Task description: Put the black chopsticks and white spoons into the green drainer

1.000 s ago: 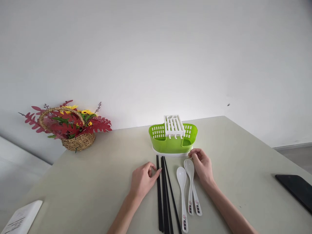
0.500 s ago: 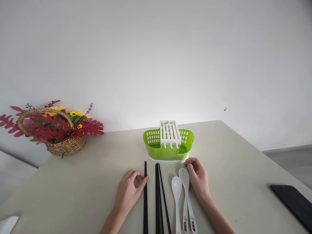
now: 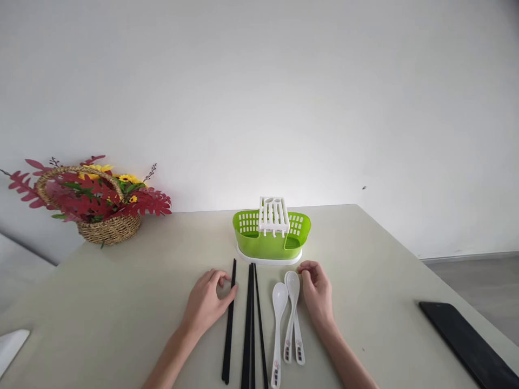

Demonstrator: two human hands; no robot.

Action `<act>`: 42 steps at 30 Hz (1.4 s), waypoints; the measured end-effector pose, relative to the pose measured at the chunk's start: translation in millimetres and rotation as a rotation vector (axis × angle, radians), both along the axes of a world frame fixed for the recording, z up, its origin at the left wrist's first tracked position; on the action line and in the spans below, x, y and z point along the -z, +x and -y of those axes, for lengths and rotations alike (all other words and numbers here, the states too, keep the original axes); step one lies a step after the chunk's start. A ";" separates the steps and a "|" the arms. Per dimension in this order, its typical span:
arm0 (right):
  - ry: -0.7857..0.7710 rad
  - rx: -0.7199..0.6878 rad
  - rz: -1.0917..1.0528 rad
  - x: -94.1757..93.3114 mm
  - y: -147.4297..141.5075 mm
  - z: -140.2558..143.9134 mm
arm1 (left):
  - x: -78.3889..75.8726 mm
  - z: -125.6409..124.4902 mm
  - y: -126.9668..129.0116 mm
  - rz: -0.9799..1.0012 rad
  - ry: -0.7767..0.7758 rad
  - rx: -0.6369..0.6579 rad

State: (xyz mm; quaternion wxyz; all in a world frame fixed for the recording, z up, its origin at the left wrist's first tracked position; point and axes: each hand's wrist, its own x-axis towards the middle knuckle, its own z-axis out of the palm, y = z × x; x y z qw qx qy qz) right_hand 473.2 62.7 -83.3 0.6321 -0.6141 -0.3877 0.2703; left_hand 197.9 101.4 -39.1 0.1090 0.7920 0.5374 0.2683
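Where wall (image 3: 259, 97) meets beige table (image 3: 365, 259), basket (image 3: 107, 229).

i see open surface (image 3: 365, 259) to the right of my right hand (image 3: 317, 289), out to the black slab (image 3: 466, 343) near the edge. the green rack (image 3: 271, 237) blocks the way just ahead of both hands. between my left hand (image 3: 206, 302) and the flower basket (image 3: 95, 210) the surface lies bare. chopsticks (image 3: 249, 319) and spoons (image 3: 286, 316) crowd the gap between my hands.

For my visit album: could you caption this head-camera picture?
Left hand touches a black chopstick; right hand rests by white spoons before a green cutlery drainer.
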 end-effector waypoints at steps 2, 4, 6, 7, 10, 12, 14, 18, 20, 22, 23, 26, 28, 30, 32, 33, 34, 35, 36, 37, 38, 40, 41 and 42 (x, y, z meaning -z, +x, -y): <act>0.007 0.008 -0.005 1.4 1.6 4.0 | 0.4 -2.7 -2.2 0.001 -0.025 0.000; 0.015 0.013 -0.012 2.8 2.8 8.3 | 1.7 -8.1 -8.3 0.001 -0.035 0.009; 0.024 0.012 -0.017 3.8 3.4 12.4 | 3.7 -14.9 -18.0 -0.012 -0.006 0.006; 0.028 0.011 -0.018 4.1 3.6 14.2 | 4.9 -18.4 -23.5 -0.024 0.023 -0.006; 0.033 0.006 -0.015 5.3 3.7 17.9 | 8.8 -26.5 -37.5 -0.068 0.117 -0.060; 0.034 0.004 -0.010 6.3 3.4 18.6 | 10.6 -28.9 -41.7 -0.090 0.160 -0.074; 0.033 0.006 -0.003 7.5 2.8 18.3 | 10.8 -28.8 -41.3 -0.101 0.188 -0.060; 0.035 0.029 0.018 9.5 2.2 18.1 | 9.1 -23.7 -33.8 -0.096 0.223 0.005; 0.037 0.055 0.037 9.7 2.2 19.5 | 8.2 -20.0 -29.7 -0.066 0.225 0.026; 0.043 0.094 0.068 8.4 1.8 22.3 | 6.5 -15.9 -25.6 0.008 0.233 0.030; 0.049 0.113 0.089 6.6 1.2 24.3 | 4.7 -13.7 -23.3 0.066 0.239 0.027; 0.085 0.119 0.170 -5.4 -4.1 30.9 | -5.2 -5.8 -14.6 0.312 0.176 0.042; 0.134 0.023 0.261 -21.0 -11.5 34.4 | -14.9 0.1 -7.6 0.501 0.059 0.081; 0.198 -0.178 0.383 -43.3 -22.2 35.7 | -25.3 6.0 -0.8 0.674 -0.061 0.105; 0.234 -0.405 0.447 -70.9 -35.9 34.0 | -34.2 11.8 4.8 0.805 -0.148 0.094; 0.242 -0.479 0.467 -85.7 -43.6 32.1 | -37.5 14.5 7.0 0.852 -0.178 0.085; 0.247 -0.539 0.488 -100.6 -51.6 29.6 | -40.0 17.0 8.7 0.885 -0.198 0.085; 0.252 -0.580 0.498 -114.8 -59.6 26.6 | -41.6 19.3 10.1 0.909 -0.208 0.093; 0.258 -0.604 0.500 -128.0 -67.5 23.3 | -42.4 21.2 11.2 0.925 -0.213 0.105; 0.252 -0.636 0.510 -139.7 -74.8 19.8 | -42.5 22.7 12.0 0.935 -0.213 0.116; 0.272 -0.642 0.526 -149.4 -81.3 16.3 | -42.0 23.7 12.6 0.943 -0.214 0.122; 0.300 -0.644 0.577 -162.8 -91.0 9.3 | -40.1 24.5 13.4 0.958 -0.219 0.114; 0.313 -0.637 0.611 -166.6 -93.9 6.1 | -38.9 24.3 13.7 0.968 -0.219 0.102; 0.319 -0.630 0.646 -168.8 -95.6 3.0 | -37.6 23.8 14.0 0.980 -0.219 0.090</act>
